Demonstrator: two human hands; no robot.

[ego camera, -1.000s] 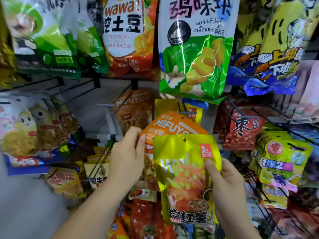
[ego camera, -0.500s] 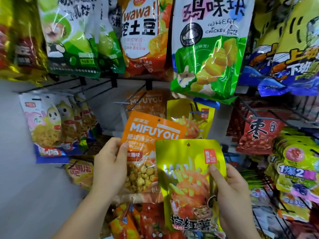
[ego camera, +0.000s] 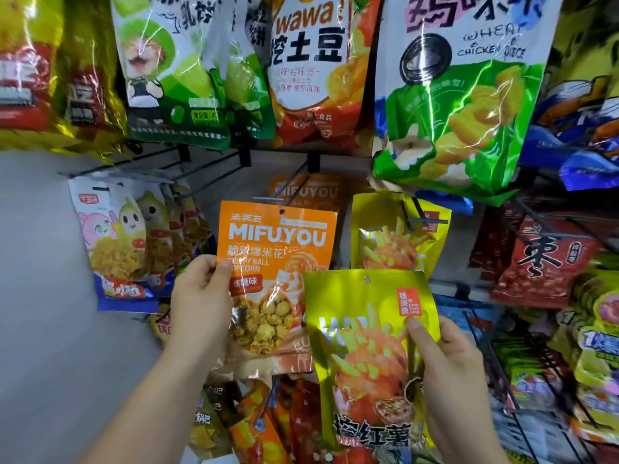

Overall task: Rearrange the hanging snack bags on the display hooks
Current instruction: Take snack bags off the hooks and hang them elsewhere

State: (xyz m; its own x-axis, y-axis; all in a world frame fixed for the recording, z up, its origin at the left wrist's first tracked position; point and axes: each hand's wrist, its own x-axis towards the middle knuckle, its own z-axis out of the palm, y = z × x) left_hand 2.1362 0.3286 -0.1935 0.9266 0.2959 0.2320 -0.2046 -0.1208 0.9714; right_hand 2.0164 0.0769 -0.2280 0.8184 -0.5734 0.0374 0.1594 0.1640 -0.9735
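Head view: left fingers (ego camera: 218, 266) pinch orange popcorn bag (ego camera: 278, 249); right fingers (ego camera: 418, 333) grip yellow bag (ego camera: 351, 306), apparently off hook.

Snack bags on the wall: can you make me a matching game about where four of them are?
1 front orange MIFUYOU popcorn bag
2 front yellow sweet potato bag
3 green Wheat Chicken Piece bag
4 red jujube bag

A held by right hand
B hanging in top row
C held by left hand
D hanging far right, middle row

Pairs: 1-C, 2-A, 3-B, 4-D

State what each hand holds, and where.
The left hand holds the orange bag by its left edge; right hand, the yellow bag by its right edge.
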